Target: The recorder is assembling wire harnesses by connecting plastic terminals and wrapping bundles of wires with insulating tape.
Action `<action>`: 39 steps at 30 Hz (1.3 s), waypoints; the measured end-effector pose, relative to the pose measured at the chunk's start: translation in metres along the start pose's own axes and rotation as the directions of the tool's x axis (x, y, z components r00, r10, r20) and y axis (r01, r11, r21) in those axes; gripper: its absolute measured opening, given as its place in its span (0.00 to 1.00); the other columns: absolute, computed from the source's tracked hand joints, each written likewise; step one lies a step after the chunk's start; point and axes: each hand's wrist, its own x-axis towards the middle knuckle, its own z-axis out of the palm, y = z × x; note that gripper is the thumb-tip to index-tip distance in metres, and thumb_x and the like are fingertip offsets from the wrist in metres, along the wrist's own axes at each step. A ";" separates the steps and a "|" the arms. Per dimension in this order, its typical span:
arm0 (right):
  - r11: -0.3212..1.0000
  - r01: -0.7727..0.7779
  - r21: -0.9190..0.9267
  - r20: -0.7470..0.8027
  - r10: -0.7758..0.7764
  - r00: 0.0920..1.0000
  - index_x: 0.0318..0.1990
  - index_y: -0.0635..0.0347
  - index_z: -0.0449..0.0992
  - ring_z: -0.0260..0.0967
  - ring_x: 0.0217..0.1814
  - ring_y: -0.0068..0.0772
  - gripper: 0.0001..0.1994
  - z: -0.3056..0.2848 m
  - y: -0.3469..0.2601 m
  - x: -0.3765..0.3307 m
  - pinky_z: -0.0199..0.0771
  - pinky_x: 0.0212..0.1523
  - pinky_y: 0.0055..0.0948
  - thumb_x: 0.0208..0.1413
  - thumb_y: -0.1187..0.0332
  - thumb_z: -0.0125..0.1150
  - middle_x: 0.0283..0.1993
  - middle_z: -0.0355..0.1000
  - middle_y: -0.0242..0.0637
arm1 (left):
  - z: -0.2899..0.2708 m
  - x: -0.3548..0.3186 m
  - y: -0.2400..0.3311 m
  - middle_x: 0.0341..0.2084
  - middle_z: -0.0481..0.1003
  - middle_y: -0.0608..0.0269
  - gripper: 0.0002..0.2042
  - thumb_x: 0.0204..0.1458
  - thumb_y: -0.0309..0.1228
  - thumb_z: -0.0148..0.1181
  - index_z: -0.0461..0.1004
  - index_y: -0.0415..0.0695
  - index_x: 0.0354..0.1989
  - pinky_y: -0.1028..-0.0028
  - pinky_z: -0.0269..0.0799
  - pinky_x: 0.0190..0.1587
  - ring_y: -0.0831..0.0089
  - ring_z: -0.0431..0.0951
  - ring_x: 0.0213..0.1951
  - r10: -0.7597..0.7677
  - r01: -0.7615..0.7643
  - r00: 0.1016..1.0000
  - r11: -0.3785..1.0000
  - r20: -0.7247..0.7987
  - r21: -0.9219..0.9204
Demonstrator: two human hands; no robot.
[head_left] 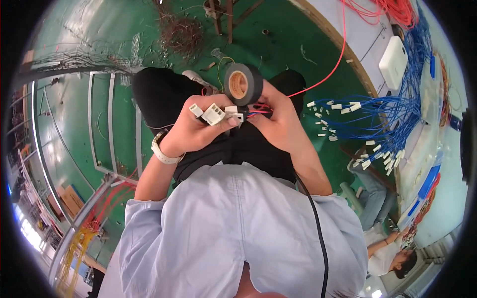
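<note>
Hands meet close in front of the chest, above the lap, with green floor (278,44) open beyond them at the top of the view. The left hand (191,131) has its fingers closed around a cluster of white plastic connectors (213,114), thumb pressing the largest one. The right hand (280,124) grips a short bundle of red and black wires (261,110) that runs into those connectors, and a roll of black tape (242,83) rides just above its fingers, touching them; exactly how the roll is held cannot be made out. A watch (161,149) with a pale strap sits on the left wrist.

To the right, a table (447,198) edge curves down the frame, and a fan of blue wires (377,111) tipped with small white terminals hangs off it toward the hands, near but apart from them. A red wire (333,69) loops from the table toward the right hand. A white box (393,60) lies on the table among more blue and red wires.

To the left, a metal frame (112,124) stands on the floor. A tangle of scrap wire (181,32) lies on the floor ahead.

Another person (387,248) sits at lower right, partly cut off. A black cable (318,233) crosses the light-blue shirt (223,223). The wire ends inside the connectors are hidden by the fingers.
</note>
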 end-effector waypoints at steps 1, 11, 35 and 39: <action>0.971 -0.141 0.191 0.071 0.130 0.989 0.52 0.65 0.69 0.70 0.51 0.32 0.23 -0.001 -0.001 -0.001 0.69 0.53 0.33 0.45 0.84 0.58 0.50 0.70 0.39 | 0.000 -0.003 0.001 0.19 0.71 0.65 0.03 0.50 0.23 0.61 0.73 0.38 0.28 0.77 0.65 0.27 0.76 0.68 0.22 0.053 -0.054 0.999 0.994 0.008 0.094; 0.894 -0.193 0.405 0.249 0.095 0.964 0.56 0.71 0.67 0.69 0.52 0.24 0.33 -0.011 -0.017 0.018 0.68 0.54 0.26 0.39 0.74 0.73 0.51 0.71 0.39 | 0.000 -0.019 -0.002 0.20 0.73 0.62 0.10 0.42 0.24 0.69 0.72 0.41 0.28 0.70 0.66 0.25 0.63 0.73 0.22 0.244 -0.216 0.969 0.926 -0.051 0.310; 0.767 -0.042 0.640 0.136 -0.059 0.989 0.41 0.65 0.71 0.69 0.53 0.38 0.06 0.020 0.002 -0.022 0.70 0.52 0.34 0.59 0.73 0.52 0.59 0.59 0.45 | -0.017 -0.019 -0.011 0.21 0.68 0.67 0.20 0.34 0.31 0.63 0.75 0.38 0.39 0.77 0.65 0.18 0.76 0.70 0.18 0.622 -0.297 0.781 0.277 0.065 0.914; 0.931 0.013 0.365 0.063 -0.038 0.997 0.38 0.64 0.74 0.61 0.34 0.16 0.06 0.021 -0.008 -0.019 0.63 0.35 0.19 0.54 0.78 0.53 0.45 0.65 0.35 | -0.015 -0.016 -0.002 0.25 0.70 0.67 0.18 0.38 0.30 0.62 0.76 0.41 0.42 0.78 0.67 0.19 0.76 0.71 0.20 0.567 -0.252 0.823 0.290 0.047 0.923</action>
